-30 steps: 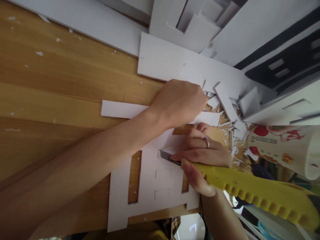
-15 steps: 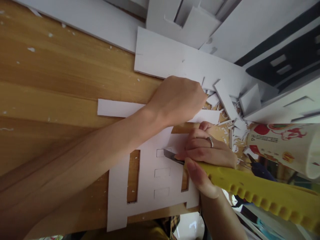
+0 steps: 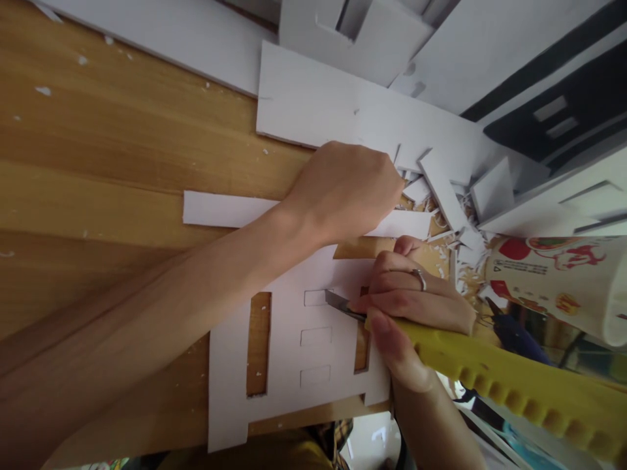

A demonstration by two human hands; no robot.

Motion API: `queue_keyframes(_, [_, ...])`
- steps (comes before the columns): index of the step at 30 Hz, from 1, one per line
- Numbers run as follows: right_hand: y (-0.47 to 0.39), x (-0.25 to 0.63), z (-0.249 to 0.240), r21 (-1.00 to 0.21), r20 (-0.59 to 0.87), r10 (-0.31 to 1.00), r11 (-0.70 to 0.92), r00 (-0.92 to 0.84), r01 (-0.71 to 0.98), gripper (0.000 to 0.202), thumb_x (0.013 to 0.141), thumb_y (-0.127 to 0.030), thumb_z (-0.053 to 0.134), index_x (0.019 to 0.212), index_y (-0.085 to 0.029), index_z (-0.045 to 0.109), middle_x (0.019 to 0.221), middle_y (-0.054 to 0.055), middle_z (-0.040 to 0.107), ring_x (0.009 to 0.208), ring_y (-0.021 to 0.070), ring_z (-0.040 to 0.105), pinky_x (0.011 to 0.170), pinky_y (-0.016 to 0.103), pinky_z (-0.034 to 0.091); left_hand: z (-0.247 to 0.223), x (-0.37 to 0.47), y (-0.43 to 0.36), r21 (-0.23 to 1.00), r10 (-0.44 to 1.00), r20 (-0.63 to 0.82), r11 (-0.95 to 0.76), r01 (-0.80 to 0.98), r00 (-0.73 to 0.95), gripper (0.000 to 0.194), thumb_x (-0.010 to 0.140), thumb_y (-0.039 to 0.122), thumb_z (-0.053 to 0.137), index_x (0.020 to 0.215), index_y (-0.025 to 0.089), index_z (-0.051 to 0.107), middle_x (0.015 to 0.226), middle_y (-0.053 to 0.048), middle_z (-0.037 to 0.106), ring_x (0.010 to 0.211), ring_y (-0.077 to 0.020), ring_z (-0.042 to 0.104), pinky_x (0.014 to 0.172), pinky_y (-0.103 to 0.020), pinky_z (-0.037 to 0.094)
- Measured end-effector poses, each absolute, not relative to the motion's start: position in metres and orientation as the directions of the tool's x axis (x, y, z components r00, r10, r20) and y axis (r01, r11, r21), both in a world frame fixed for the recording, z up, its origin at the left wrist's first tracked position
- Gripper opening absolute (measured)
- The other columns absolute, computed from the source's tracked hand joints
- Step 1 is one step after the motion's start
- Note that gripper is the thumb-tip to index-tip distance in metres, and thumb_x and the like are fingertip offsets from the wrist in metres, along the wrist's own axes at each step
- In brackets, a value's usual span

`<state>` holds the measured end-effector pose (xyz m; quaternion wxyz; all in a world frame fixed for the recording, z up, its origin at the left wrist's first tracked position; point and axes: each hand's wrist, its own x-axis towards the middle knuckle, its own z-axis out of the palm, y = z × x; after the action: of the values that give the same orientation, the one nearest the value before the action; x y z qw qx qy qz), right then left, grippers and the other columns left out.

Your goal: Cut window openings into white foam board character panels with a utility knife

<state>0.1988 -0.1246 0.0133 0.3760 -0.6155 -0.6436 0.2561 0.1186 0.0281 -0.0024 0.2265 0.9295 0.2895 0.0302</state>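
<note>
The right hand keeps a clasping grip on a yellow utility knife, blade at the white foam board on the counter; left hand fingers hidden, grip unclear; contents of the paper cup unseen.

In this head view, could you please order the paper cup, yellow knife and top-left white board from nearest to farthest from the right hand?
1. Yellow knife, in the right hand
2. Paper cup, right
3. White board, top left
</note>
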Motion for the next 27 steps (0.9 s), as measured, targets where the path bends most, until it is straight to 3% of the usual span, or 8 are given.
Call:
queue_keyframes(8, [-0.124,0.197,0.022,-0.833,0.249,0.961,0.149,0.120,0.533,0.014,0.068,-0.011,0.057,0.065,-0.023,0.064,0.052,-0.006,0.055,0.049,0.0131,0.043,0.078,0.048,0.039,-0.002,0.119,0.026,0.424,0.555,-0.074,-0.734,0.530,0.828,0.053,0.102,0.032,0.031,0.083,0.005,0.072,0.085,-0.014,0.068,0.088,-0.0246,0.063,0.075,-0.036,0.039])
queue_keyframes(14, [-0.126,0.200,0.021,-0.835,0.209,0.972,0.123,0.104,0.536,0.015,0.069,-0.015,0.057,0.071,-0.027,0.065,0.052,-0.006,0.053,0.048,0.0151,0.046,0.085,0.053,0.036,-0.003,0.119,0.024,0.496,0.574,-0.055,-0.695,0.521,0.817,0.052,0.102,0.029,0.030,0.085,0.006,0.073,0.089,-0.013,0.068,0.088,-0.0214,0.058,0.078,-0.039,0.036])
queue_keyframes(19, [-0.120,0.195,0.016,-0.831,0.280,0.959,0.218,0.045,0.512,0.014,0.069,-0.021,0.056,0.075,-0.027,0.067,0.054,-0.006,0.054,0.048,0.0147,0.046,0.083,0.050,0.036,-0.005,0.120,0.024,0.449,0.579,-0.021,-0.723,0.525,0.815,0.053,0.102,0.030,0.029,0.079,0.005,0.071,0.082,-0.012,0.068,0.082,-0.0187,0.059,0.074,-0.036,0.037])
queue_keyframes(27, [-0.112,0.193,0.018,-0.800,0.258,0.964,0.251,-0.066,0.545,0.013,0.070,-0.019,0.057,0.076,-0.027,0.066,0.054,-0.005,0.059,0.045,0.0151,0.050,0.078,0.047,0.034,-0.004,0.120,0.025,0.393,0.579,0.055,-0.762,0.515,0.813,0.048,0.100,0.027,0.036,0.073,0.010,0.071,0.074,-0.013,0.069,0.082,-0.0249,0.067,0.065,-0.032,0.037])
